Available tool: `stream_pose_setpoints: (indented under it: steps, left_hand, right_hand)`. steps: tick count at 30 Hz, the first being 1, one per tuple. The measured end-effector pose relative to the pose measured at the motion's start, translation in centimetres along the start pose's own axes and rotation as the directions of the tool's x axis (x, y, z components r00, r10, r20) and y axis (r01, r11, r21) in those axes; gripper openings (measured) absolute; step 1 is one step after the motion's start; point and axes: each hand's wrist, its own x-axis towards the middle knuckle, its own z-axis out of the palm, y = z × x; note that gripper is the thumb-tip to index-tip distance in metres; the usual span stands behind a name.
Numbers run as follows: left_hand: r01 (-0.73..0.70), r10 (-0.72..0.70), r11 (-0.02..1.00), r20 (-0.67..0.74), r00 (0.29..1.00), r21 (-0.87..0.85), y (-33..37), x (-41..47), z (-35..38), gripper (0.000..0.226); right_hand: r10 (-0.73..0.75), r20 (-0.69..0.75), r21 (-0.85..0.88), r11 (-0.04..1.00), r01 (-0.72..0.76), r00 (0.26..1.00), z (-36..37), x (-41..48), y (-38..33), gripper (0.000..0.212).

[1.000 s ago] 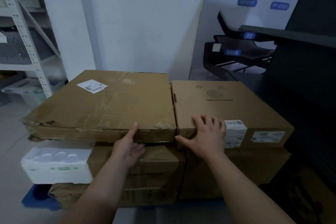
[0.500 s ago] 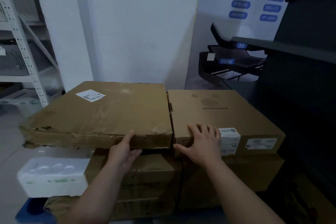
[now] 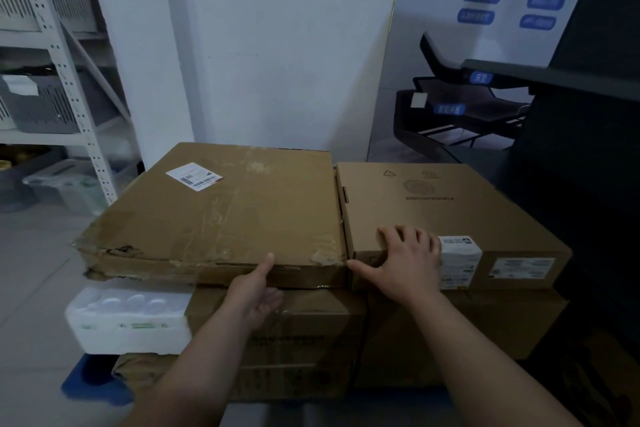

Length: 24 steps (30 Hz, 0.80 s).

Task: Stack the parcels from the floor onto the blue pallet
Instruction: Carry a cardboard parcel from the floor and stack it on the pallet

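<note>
The worn flat box (image 3: 221, 215) lies on top of the stack, its right edge touching the cleaner box (image 3: 446, 215) beside it. Over the last second both boxes have kept their places while the view shifted slightly, so they seem settled and this placement looks about done.

The left hand (image 3: 256, 295) sits at the worn box's front edge, thumb up on the rim and the other fingers curled loosely beneath, not clamped. The right hand (image 3: 405, 263) rests flat on the cleaner box's near corner, fingers (image 3: 401, 236) spread apart, holding nothing.

Below are more cartons (image 3: 311, 333) and a white foam block (image 3: 128, 319), with a corner of the blue pallet (image 3: 93, 385) showing underneath. A metal shelf (image 3: 62, 55) stands to the left.
</note>
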Motion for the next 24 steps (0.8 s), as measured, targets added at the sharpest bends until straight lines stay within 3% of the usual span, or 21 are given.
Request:
stream_pose_setpoints:
  steps: [5, 20, 24]
  left_hand:
    - [-0.017, 0.010, 0.997, -0.083, 0.997, -0.075, 0.8, 0.1, -0.7, 0.058]
    - [0.055, -0.056, 0.998, -0.026, 0.998, -0.042, 0.4, -0.9, -1.7, 0.066]
    - [0.173, -0.175, 0.984, 0.072, 0.982, 0.038, 0.2, -1.6, -1.4, 0.073]
  right_hand:
    - [0.024, -0.006, 0.017, 1.000, -0.024, 1.000, 0.0, 0.0, -0.4, 0.089]
    - [0.011, 0.037, 0.032, 0.999, -0.012, 0.999, -0.9, -0.5, -0.4, 0.086]
    - [-0.001, 0.032, 0.032, 0.999, 0.000, 0.999, -0.9, -0.4, -0.3, 0.086]
